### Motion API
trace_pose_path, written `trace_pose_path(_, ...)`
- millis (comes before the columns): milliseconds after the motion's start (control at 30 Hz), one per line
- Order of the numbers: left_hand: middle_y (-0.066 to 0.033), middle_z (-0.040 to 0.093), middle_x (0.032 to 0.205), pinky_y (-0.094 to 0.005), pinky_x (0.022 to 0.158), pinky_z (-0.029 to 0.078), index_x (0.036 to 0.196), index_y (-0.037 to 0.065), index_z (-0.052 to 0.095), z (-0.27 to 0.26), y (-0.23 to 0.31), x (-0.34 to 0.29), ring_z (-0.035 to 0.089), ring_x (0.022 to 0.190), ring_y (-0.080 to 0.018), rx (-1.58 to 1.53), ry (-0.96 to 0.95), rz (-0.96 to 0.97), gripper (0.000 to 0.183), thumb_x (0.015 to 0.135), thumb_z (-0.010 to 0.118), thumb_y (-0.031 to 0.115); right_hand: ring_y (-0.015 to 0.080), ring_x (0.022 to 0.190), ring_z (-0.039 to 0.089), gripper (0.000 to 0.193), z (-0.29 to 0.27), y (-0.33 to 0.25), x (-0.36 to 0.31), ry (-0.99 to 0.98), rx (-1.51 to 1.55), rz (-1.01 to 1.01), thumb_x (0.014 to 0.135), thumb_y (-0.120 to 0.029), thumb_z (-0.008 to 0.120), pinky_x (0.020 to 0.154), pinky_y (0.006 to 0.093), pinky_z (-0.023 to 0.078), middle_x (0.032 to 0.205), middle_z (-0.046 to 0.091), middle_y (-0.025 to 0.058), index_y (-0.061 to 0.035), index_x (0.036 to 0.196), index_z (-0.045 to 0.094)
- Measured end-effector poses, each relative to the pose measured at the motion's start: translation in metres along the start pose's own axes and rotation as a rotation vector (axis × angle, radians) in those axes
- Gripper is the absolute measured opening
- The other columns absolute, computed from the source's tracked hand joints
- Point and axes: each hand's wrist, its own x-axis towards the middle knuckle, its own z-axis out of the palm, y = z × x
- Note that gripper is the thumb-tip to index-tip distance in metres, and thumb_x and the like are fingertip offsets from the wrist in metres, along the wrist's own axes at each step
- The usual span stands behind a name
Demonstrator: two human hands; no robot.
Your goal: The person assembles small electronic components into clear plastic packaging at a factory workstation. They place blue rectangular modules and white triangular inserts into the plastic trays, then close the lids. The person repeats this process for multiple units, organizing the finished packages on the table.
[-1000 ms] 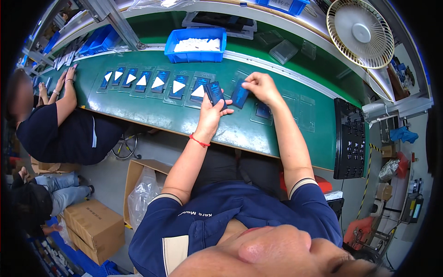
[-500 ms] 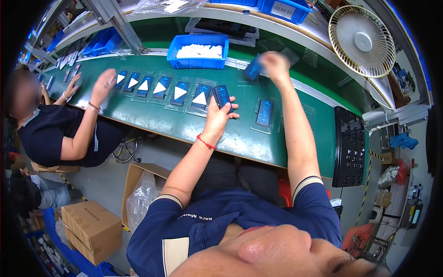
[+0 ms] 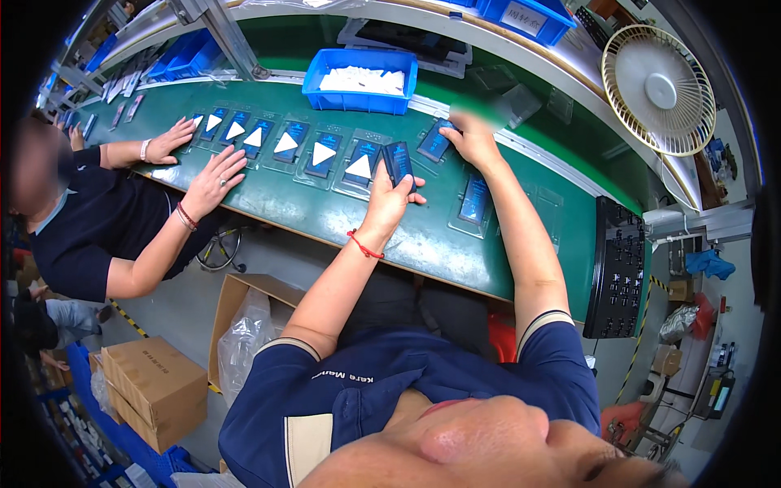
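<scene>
Pack [image 3: 431, 142] pinched by your right hand [image 3: 474, 140] has come down over the clear tray [image 3: 438, 165] beneath that hand, though its seating can't be told; your left hand [image 3: 389, 199], nearer you, grasps at least one dark pack [image 3: 399, 166].

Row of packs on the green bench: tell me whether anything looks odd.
Yes: the white triangles on the packs face different ways, some pointing up in the picture, others right, so the row looks inconsistent. I see no spill or damage there.
</scene>
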Motion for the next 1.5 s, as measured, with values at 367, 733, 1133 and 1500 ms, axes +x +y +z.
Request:
trace_pose_path(367, -0.0099, 0.056, 0.111, -0.0346, 0.067, 0.059, 0.131, 0.007, 0.038, 0.002, 0.002, -0.002, 0.063, 0.093, -0.0204, 0.059, -0.018, -0.032, 0.038, 0.095, 0.047, -0.003, 0.0292, 0.095, 0.060, 0.022, 0.000, -0.041, -0.043, 0.012, -0.404, -0.180, 0.077, -0.024, 0.073, 0.080, 0.0409, 0.050, 0.094, 0.062, 0.0124, -0.0037, 0.086, 0.070)
trace_pose_path(733, -0.0117, 0.056, 0.113, -0.0316, 0.065, 0.059, 0.128, 0.003, 0.038, 0.007, 0.005, -0.005, 0.063, 0.089, -0.0185, 0.083, -0.009, -0.006, 0.035, 0.094, 0.045, -0.005, 0.0293, 0.101, 0.059, 0.020, -0.010, -0.057, -0.046, -0.159, -0.522, -0.240, 0.077, -0.022, 0.070, 0.087, 0.0430, 0.045, 0.097, 0.065, 0.0131, -0.0028, 0.081, 0.074)
trace_pose_path(1133, -0.0132, 0.064, 0.108, -0.0330, 0.067, 0.062, 0.122, 0.001, 0.049, 0.001, 0.002, -0.027, 0.067, 0.098, -0.0254, 0.057, 0.104, 0.108, 0.033, 0.090, 0.059, -0.002, 0.0264, 0.099, 0.058, 0.018, -0.069, -0.031, -0.130, 0.022, -0.302, -0.182, 0.081, -0.016, 0.068, 0.087, 0.0407, 0.043, 0.103, 0.067, 0.0082, -0.0080, 0.096, 0.074)
trace_pose_path(1500, -0.0106, 0.067, 0.100, -0.0265, 0.058, 0.060, 0.111, 0.000, 0.056, 0.040, 0.002, -0.048, 0.069, 0.086, -0.0195, 0.047, 0.076, -0.003, 0.027, 0.085, 0.064, -0.006, 0.0274, 0.091, 0.056, 0.016, -0.055, -0.042, -0.159, -0.096, -0.370, -0.172, 0.084, -0.013, 0.062, 0.089, 0.0408, 0.038, 0.088, 0.062, 0.0104, 0.0002, 0.080, 0.070)
